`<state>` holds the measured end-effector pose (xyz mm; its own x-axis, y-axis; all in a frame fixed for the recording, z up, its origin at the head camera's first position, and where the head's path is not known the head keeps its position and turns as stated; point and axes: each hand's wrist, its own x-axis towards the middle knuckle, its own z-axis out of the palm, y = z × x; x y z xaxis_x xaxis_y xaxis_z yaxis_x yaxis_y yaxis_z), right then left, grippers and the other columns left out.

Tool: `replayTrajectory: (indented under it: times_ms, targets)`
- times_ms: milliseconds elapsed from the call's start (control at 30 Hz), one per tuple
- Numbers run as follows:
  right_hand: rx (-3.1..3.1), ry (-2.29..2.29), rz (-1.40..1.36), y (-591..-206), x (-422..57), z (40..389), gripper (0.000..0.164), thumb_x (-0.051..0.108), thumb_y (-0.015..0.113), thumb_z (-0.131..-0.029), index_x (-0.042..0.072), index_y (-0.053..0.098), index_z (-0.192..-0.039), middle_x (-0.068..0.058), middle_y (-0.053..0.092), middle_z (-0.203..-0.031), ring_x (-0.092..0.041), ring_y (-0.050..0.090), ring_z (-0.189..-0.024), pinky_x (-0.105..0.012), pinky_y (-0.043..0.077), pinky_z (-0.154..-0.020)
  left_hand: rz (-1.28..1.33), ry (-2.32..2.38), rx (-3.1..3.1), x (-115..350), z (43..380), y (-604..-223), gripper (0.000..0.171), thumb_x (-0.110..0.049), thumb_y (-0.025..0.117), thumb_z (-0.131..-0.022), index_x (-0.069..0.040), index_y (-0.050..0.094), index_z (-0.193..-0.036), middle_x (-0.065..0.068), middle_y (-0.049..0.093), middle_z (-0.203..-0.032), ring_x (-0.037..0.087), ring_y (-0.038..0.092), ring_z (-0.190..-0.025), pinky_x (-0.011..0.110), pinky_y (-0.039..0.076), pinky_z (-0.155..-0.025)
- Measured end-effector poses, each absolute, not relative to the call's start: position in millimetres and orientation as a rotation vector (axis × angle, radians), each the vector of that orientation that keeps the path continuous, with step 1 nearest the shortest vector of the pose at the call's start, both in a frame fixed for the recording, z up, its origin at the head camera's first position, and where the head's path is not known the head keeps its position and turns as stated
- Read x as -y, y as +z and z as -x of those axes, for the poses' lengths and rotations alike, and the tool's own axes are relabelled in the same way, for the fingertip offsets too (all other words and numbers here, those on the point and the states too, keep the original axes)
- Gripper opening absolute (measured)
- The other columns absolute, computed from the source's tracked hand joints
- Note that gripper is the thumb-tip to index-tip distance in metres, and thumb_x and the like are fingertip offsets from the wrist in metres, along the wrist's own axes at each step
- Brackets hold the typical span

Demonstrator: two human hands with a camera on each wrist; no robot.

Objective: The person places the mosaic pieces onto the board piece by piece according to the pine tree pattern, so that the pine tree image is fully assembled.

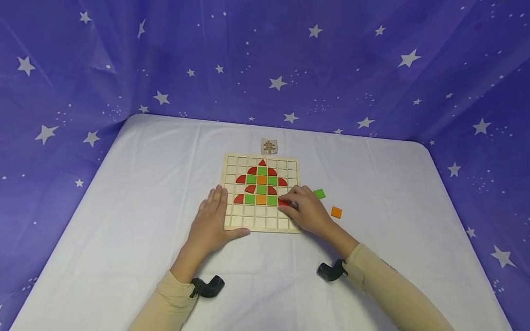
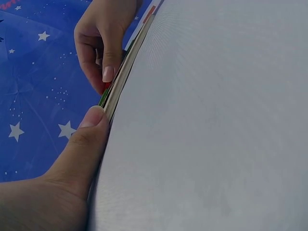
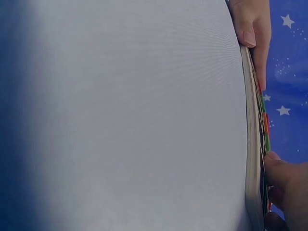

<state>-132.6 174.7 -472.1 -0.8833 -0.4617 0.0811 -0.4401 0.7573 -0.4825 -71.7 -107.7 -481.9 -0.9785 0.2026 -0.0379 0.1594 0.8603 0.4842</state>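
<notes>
A wooden grid board (image 1: 258, 223) lies on the table, bearing red, green and orange tiles arranged like a tree. My left hand (image 1: 211, 225) rests at the board's left side, fingers extended along that edge and thumb against the front edge. With thumb and fingertips, my right hand (image 1: 309, 212) pinches a red tile (image 1: 283, 202) at the right end of the lowest tile row; the fingers partly hide its shape. One red quarter-round tile (image 1: 250, 189) sits askew in its cell. In the left wrist view, the left thumb (image 2: 79, 144) presses the board's edge.
A loose green square tile (image 1: 320, 194) and an orange square tile (image 1: 336, 212) lie right of the board. Behind it is a small card (image 1: 269, 146) with a tree pattern. White cloth (image 1: 118, 229) covers the table; a purple starry backdrop (image 1: 243, 54) stands around it.
</notes>
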Motion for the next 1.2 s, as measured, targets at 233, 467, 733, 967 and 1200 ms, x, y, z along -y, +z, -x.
replayTrajectory:
  times_ms: [233,467,733,967,1200]
  targets:
    - [-2.919,-0.893,0.744,-477,-176,134,0.029,0.033,0.076,-0.088,0.017,0.077,-0.113,0.008,0.062,-0.096,-0.011,0.05,-0.086,-0.027,0.042,-0.071,-0.289,0.75,-2.948,108,72,-483,0.128,-0.068,0.075,-0.072,0.004,0.012,-0.157,0.02,0.007,-0.167,0.036,0.009,-0.155,0.054,0.017,-0.123]
    - [-2.818,-1.028,0.645,-476,-176,137,0.025,0.03,0.077,-0.087,0.016,0.078,-0.108,0.009,0.065,-0.093,-0.011,0.049,-0.082,-0.026,0.044,-0.068,-0.29,0.747,-2.945,108,72,-484,0.128,-0.069,0.075,-0.072,0.004,0.012,-0.157,0.02,0.006,-0.167,0.036,0.008,-0.155,0.055,0.017,-0.124]
    - [-2.758,-1.051,0.613,-473,-176,140,0.02,0.023,0.076,-0.089,0.017,0.078,-0.107,0.01,0.065,-0.093,-0.013,0.05,-0.082,-0.027,0.044,-0.069,-0.286,0.755,-2.954,108,72,-485,0.128,-0.069,0.075,-0.072,0.003,0.012,-0.157,0.019,0.007,-0.167,0.036,0.008,-0.155,0.054,0.016,-0.124]
    - [-2.753,-1.054,0.539,-472,-173,142,0.019,0.024,0.077,-0.088,0.017,0.077,-0.105,0.009,0.066,-0.091,-0.014,0.051,-0.085,-0.027,0.043,-0.072,-0.299,0.756,-2.953,109,72,-484,0.128,-0.069,0.075,-0.072,0.004,0.012,-0.157,0.02,0.007,-0.167,0.037,0.009,-0.155,0.055,0.017,-0.123]
    - [-2.766,-0.992,0.549,-471,-174,142,0.025,0.028,0.077,-0.087,0.018,0.075,-0.111,0.008,0.061,-0.086,-0.015,0.049,-0.084,-0.029,0.042,-0.071,-0.293,0.759,-2.949,109,72,-485,0.129,-0.069,0.075,-0.072,0.004,0.012,-0.157,0.02,0.007,-0.167,0.037,0.009,-0.155,0.054,0.017,-0.124]
